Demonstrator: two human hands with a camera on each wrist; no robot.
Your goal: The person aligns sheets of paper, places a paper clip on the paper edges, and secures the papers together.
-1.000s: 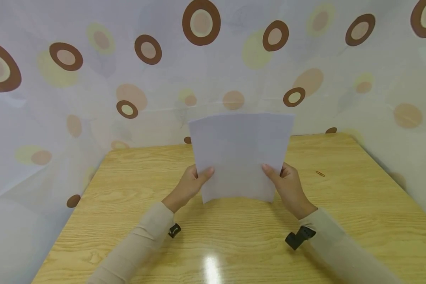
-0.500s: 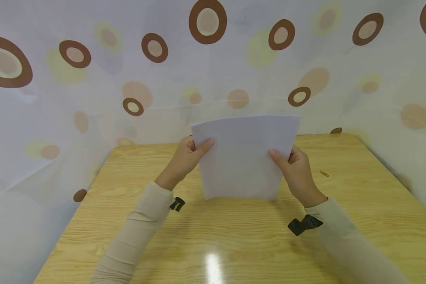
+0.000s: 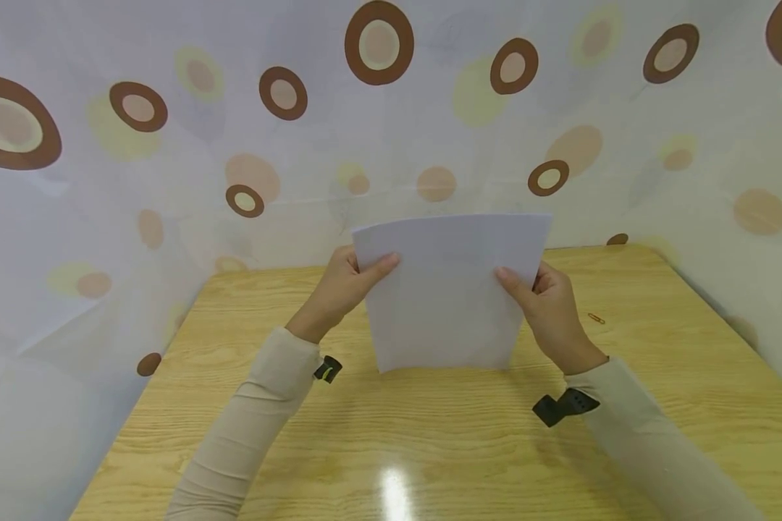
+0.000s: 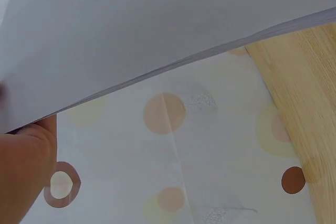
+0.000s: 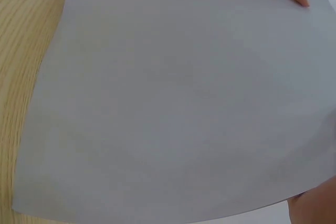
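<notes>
A stack of white paper [image 3: 443, 304] is held up on its lower edge, close over the table, and bows slightly across its width. My left hand [image 3: 345, 286] grips its left side near the upper part, thumb on the near face and fingers behind. On the opposite side my right hand [image 3: 550, 311] pinches the stack the same way, a little lower. In the left wrist view the edge of the paper stack [image 4: 199, 56] shows several sheets lying together. The right wrist view shows the broad blank face of the paper [image 5: 168, 98].
An orange paper clip [image 3: 596, 318] lies on the wooden table [image 3: 391, 427] to the right of the paper. Behind and beside the table hangs a pale cloth [image 3: 378, 137] with brown ring and dot patterns. A dark strap [image 3: 567, 407] sits on the right wrist.
Both hands have slid up the sides of the paper stack, the left one further. The stack stays upright at nearly the same place, while the head view has shifted slightly.
</notes>
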